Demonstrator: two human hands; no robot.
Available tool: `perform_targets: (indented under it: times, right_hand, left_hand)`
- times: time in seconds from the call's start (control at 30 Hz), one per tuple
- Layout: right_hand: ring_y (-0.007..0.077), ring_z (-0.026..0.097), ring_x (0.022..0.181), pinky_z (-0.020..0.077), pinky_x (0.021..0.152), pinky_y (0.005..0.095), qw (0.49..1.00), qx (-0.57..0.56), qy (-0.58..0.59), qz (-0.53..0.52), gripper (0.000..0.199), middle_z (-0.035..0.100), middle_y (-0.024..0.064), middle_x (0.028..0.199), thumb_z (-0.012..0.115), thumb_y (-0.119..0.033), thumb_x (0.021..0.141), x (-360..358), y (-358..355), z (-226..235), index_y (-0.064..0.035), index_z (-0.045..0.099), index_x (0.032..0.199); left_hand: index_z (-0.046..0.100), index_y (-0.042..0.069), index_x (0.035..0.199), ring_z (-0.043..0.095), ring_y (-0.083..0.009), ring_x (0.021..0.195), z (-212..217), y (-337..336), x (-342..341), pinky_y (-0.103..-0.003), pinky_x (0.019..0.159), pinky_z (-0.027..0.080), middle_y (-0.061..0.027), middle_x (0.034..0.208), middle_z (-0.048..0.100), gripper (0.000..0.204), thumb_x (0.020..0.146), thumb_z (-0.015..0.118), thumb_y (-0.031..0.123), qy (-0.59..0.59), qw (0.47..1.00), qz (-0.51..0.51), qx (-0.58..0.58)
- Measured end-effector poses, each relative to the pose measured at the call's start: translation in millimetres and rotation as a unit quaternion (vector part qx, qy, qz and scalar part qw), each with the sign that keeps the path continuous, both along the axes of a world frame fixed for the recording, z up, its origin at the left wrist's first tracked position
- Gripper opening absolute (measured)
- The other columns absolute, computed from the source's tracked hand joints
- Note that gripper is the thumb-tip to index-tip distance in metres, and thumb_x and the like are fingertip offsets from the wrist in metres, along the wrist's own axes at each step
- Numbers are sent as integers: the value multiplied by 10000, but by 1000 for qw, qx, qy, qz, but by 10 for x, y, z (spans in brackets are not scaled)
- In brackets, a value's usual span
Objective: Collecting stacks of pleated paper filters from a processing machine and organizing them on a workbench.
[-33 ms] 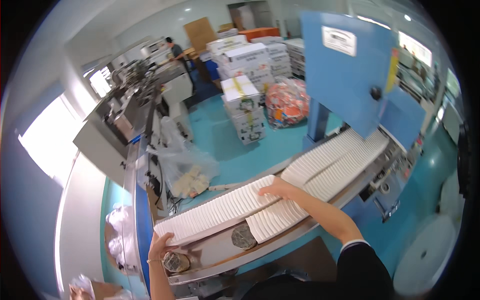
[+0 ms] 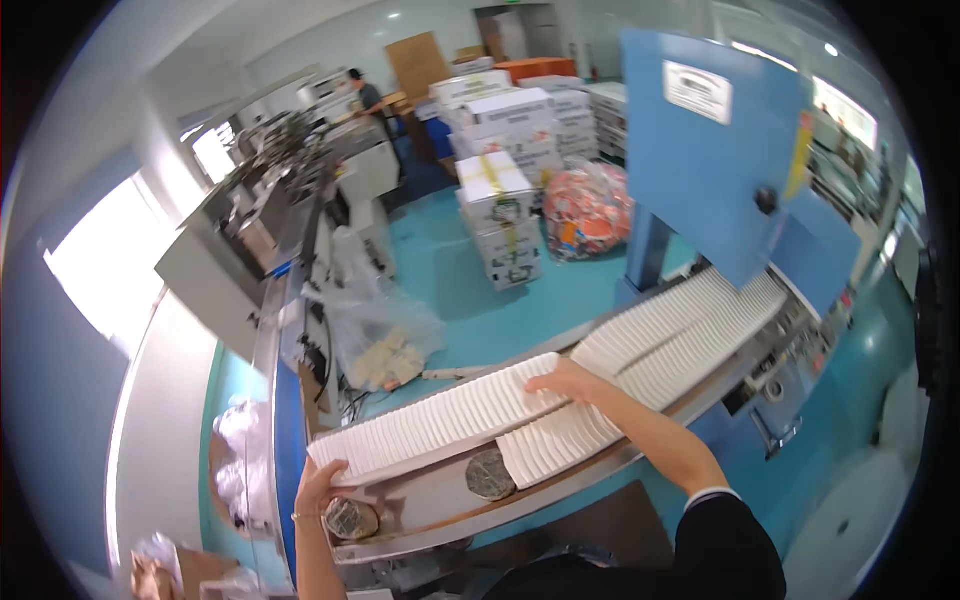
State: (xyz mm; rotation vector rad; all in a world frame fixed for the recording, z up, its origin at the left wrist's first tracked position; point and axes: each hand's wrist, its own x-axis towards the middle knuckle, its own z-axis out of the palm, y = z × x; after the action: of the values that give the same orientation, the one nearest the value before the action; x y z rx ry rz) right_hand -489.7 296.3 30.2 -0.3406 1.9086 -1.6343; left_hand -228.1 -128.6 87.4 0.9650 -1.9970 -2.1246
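A long row of white, soft-looking folded pads (image 2: 430,420), standing on edge and pressed side by side, lies along the far side of a metal conveyor trough. My left hand (image 2: 318,484) is closed against its left end, and my right hand (image 2: 565,382) grips its right end, so the row is held between them. A second row of the pads (image 2: 560,440) lies nearer me, under my right forearm. Its left end rests against a dark wrapped block (image 2: 489,475). Another wrapped block (image 2: 352,519) sits beside my left wrist.
More white pads (image 2: 665,320) run right, under a blue machine housing (image 2: 715,150). Beyond the trough are a clear plastic bag (image 2: 370,310), stacked white cartons (image 2: 497,195) and a bag of orange packaging (image 2: 588,212). A person (image 2: 370,100) stands at machinery in the back.
The view has shifted slightly, so the scene sits a little farther right. Both hands keep the same hold on the row of pads.
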Motion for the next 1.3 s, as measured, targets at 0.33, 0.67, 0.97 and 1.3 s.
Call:
perform_targets:
  times: [0.33,0.67,0.97,1.3]
  right_hand:
    - [203,616,1047,494,903,346,999,-41,12,9,621,640,99,1143,807,-101,732,589,-468,826,10,521,1272]
    - [239,605,1033,473,933,354,937,-39,148,313,802,622,147,1130,849,-310,665,2482,-1769,973,25,460,1281]
    - [267,568,1156,435,1002,343,727,11,128,674,937,595,194,1245,860,-485,626,4336,-3422,-244,28,466,1304]
    - [283,661,909,502,791,361,794,93,212,562,556,682,212,967,615,-492,893,4813,-4382,-543,40,663,1045]
  left_hand:
    - [352,31,1362,626,-283,1046,805,254,1429,-395,715,609,-157,1224,551,651,786,654,4,85,972,183,-119]
    - [320,84,1425,568,-306,1128,-255,1441,4981,-426,768,584,-143,1299,494,799,720,694,119,136,851,487,-145]
    - [379,79,1359,611,-284,1017,-759,3069,6600,-445,575,621,-112,1204,563,665,763,673,56,-56,724,687,26]
    - [558,-55,1230,581,-311,1112,-775,3002,7022,-393,955,428,-212,1190,623,779,864,582,633,-418,529,735,-74]
